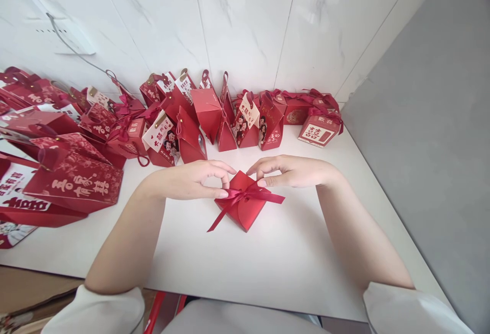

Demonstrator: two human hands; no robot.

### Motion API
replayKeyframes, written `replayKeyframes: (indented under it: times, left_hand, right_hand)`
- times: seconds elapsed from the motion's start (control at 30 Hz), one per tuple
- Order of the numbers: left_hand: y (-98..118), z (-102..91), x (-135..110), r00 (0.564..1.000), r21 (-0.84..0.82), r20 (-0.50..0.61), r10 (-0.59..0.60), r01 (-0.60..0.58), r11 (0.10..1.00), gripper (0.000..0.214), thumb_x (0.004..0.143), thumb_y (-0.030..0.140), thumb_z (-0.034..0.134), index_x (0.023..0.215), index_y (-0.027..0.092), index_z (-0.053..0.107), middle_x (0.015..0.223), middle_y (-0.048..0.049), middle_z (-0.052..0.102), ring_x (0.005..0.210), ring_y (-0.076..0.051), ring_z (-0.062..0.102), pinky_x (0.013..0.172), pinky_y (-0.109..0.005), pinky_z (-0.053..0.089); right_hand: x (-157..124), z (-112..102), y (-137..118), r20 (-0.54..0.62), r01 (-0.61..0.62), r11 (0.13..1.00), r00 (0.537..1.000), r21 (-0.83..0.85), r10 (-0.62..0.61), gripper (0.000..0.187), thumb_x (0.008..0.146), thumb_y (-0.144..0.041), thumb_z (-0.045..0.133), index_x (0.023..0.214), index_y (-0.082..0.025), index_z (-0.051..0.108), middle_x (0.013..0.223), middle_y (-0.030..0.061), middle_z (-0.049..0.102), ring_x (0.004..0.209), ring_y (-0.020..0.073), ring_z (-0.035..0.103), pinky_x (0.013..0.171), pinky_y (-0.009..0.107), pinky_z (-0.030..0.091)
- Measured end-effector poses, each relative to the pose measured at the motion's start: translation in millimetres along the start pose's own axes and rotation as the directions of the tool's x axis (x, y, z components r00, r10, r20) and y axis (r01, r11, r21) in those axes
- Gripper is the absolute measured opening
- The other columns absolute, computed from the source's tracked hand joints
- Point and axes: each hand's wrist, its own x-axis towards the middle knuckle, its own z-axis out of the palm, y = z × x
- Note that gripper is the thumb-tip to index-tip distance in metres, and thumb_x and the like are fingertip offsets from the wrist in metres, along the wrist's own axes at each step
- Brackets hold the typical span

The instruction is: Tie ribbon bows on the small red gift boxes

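Two hands meet over one small red box (245, 215). The left hand (191, 181) has thumb and forefinger pressed together on the red ribbon (240, 196) at the box's near-left edge. The right hand (294, 170) pinches the same ribbon from the other side, its fingertips (263, 182) closed on the strand just above the lid. Each grip is a fine pinch, and the other fingers curl loosely above the box.

The box lies flat near the middle of the white tabletop (268, 262), with its curved flaps folded shut. The ribbon crosses the top and looks knotted or bowed; one tail (216, 221) trails off toward the front left and another juts out to the right. By this showing, closing the box is done and the tie is in its last part. Only the loops or ends seem left to be pulled even.

Behind, along the tiled wall (245, 22), stands a crowded row of red gift boxes (245, 119) with handles, tags and bows. Larger red bags (76, 183) lie heaped at the left.
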Motion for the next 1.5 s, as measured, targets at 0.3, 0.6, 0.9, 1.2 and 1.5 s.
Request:
replayKeyframes:
  times: [0.3,0.6,0.9,1.2,1.5]
  left_hand:
    - [-4,-8.9,-17,0.970,-0.045,-0.216,-0.108,0.100,0.994,0.038,0.082,0.046,0.060,0.117,0.031,0.062,0.125,-0.0005,0.064,0.103,-0.019,0.062,0.069,-0.021,0.047]
    - [-3,-2.1,-5,0.652,-0.367,-0.726,-0.218,-0.100,0.925,0.017,0.074,0.039,0.074,0.077,0.022,0.075,0.078,-0.0023,0.072,0.072,-0.016,0.065,0.067,-0.026,0.052]
    - [3,1.6,-5,0.452,-0.375,-0.872,-0.189,-0.368,0.851,0.017,0.069,0.039,0.079,0.075,0.023,0.077,0.075,-0.0036,0.074,0.075,-0.020,0.069,0.077,-0.035,0.057]
    - [17,8.6,-20,0.530,-0.408,-0.842,-0.096,-0.512,0.756,0.016,0.082,0.037,0.068,0.087,0.025,0.079,0.090,-0.0049,0.076,0.083,-0.022,0.071,0.076,-0.038,0.058]
    - [19,8.4,-22,0.546,-0.399,-0.832,-0.097,-0.467,0.789,0.023,0.086,0.040,0.062,0.093,0.025,0.079,0.081,-0.0069,0.075,0.077,-0.023,0.068,0.066,-0.035,0.054]
  right_hand:
    - [9,17,8,0.009,0.119,0.982,0.993,-0.150,-0.119,0.120,0.057,-0.039,0.086,0.153,-0.037,0.014,0.160,0.0034,0.020,0.146,0.0306,0.018,0.114,0.045,0.029]
    - [16,27,1,-0.122,0.156,0.940,0.972,-0.304,-0.201,0.098,0.070,-0.027,0.077,0.151,-0.034,0.020,0.136,0.0083,0.043,0.117,0.0238,0.053,0.092,0.036,0.051]
    - [-14,23,-35,-0.418,0.140,0.779,0.779,-0.611,-0.468,0.077,0.086,-0.028,0.063,0.150,-0.036,0.021,0.138,0.0102,0.041,0.124,0.0277,0.049,0.087,0.041,0.056]
    - [-40,24,-55,-0.450,0.045,0.678,0.715,-0.734,-0.535,0.080,0.090,-0.026,0.058,0.152,-0.043,0.009,0.143,0.0083,0.038,0.131,0.0329,0.044,0.089,0.046,0.058]
    - [-40,23,-53,-0.465,0.014,0.678,0.718,-0.735,-0.519,0.080,0.091,-0.027,0.056,0.152,-0.044,0.008,0.144,0.0081,0.037,0.128,0.0325,0.047,0.083,0.044,0.060]
